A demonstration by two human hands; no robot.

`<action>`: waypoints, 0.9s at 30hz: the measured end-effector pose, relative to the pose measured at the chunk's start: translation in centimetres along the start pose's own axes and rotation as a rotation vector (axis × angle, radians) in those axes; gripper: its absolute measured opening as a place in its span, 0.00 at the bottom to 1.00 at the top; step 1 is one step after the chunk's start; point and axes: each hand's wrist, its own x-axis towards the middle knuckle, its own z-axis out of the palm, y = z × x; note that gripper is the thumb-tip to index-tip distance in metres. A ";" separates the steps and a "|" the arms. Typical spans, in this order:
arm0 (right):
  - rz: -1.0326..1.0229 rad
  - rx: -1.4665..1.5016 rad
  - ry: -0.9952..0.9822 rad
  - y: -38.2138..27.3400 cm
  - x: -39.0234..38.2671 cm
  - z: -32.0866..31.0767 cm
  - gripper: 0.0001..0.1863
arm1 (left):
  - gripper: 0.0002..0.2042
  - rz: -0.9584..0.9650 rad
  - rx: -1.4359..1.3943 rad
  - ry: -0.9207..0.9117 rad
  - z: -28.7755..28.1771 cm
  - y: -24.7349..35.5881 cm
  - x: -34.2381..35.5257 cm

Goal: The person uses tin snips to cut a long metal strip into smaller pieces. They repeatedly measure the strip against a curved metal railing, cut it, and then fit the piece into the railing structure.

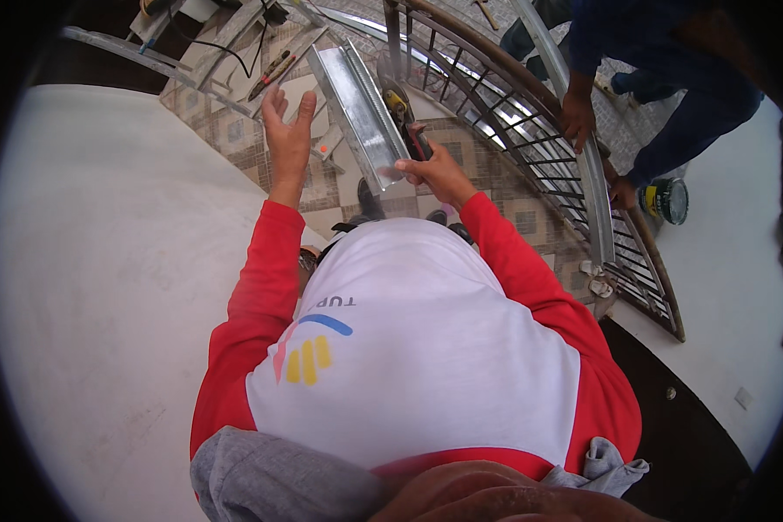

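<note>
A short length of shiny metal channel slants across the space in front of me. My right hand grips its near end, with the thumb on the metal. The same hand also has hold of tin snips with dark handles and a yellow part, lying along the channel's right side. My left hand is raised just left of the channel, fingers and thumb apart, with nothing in it.
A wooden stand with a red-handled tool is ahead on the left. A curved metal railing runs along the right. Beyond it, another person's hand holds a long metal profile. A dark bucket is near them.
</note>
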 end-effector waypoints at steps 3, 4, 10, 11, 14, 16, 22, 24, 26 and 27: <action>-0.019 -0.018 0.003 -0.4 0.4 0.1 0.22 | 0.48 -0.444 -0.409 -0.244 2.7 -4.1 -0.9; -0.028 -0.051 0.006 -0.5 0.5 0.1 0.24 | 0.49 -0.522 -0.488 -0.339 3.8 -4.9 -1.3; 0.020 -0.039 0.105 0.5 1.3 -1.6 0.24 | 0.47 -0.400 -0.761 -0.368 5.5 -5.5 -0.8; 0.001 0.003 0.126 0.8 1.2 -2.3 0.24 | 0.46 -0.361 -0.755 -0.390 5.7 -5.5 -0.5; -0.239 -0.389 0.324 2.2 -1.8 -5.2 0.19 | 0.47 -0.401 -0.788 -0.344 5.2 -6.1 2.0; -0.331 -0.479 0.357 3.3 -4.8 -6.9 0.19 | 0.49 -0.378 -0.760 -0.195 5.0 -6.4 4.5; -0.071 -0.473 0.094 4.9 -10.2 -6.0 0.28 | 0.40 -0.179 -0.709 -0.119 6.6 -4.4 9.0; -0.075 -0.596 0.054 4.4 -10.4 -4.9 0.31 | 0.36 -0.176 -0.738 -0.134 7.2 -3.2 9.2; -0.205 -0.648 0.019 3.8 -10.4 -4.0 0.34 | 0.32 -0.161 -0.750 -0.145 7.8 -2.1 9.2; -0.171 -0.683 0.041 3.5 -10.5 -3.6 0.35 | 0.33 -0.166 -0.741 -0.138 8.0 -1.7 9.1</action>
